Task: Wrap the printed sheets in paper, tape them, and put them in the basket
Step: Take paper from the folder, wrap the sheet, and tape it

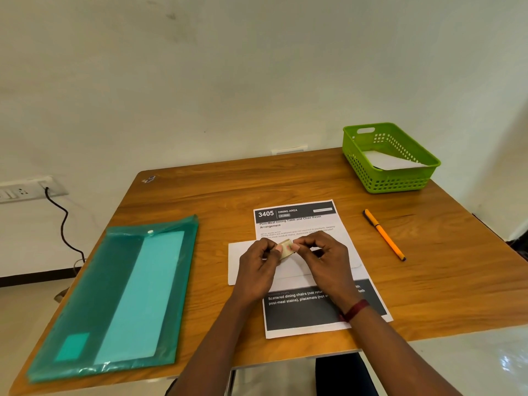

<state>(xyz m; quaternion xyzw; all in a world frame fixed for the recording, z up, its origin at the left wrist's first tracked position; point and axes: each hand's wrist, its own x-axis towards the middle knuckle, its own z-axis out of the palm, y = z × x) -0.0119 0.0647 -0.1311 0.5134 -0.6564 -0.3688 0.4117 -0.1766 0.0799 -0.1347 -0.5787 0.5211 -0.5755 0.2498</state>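
Note:
A printed sheet [297,221] headed "3405 Dining Area" lies on the wooden table [228,190] in front of me. A folded white paper packet [237,261] lies across its middle. Just above the packet my left hand [257,267] and my right hand [325,261] pinch a small beige piece of tape [285,248] between their fingertips, one at each end. The green plastic basket [391,178] stands at the table's far right corner with a white wrapped packet [391,161] inside it.
A teal translucent folder [120,295] with a snap button lies on the left of the table. An orange pen [384,234] lies right of the sheet. A wall socket [25,190] with a black cable is at the left. The wall runs right behind the table.

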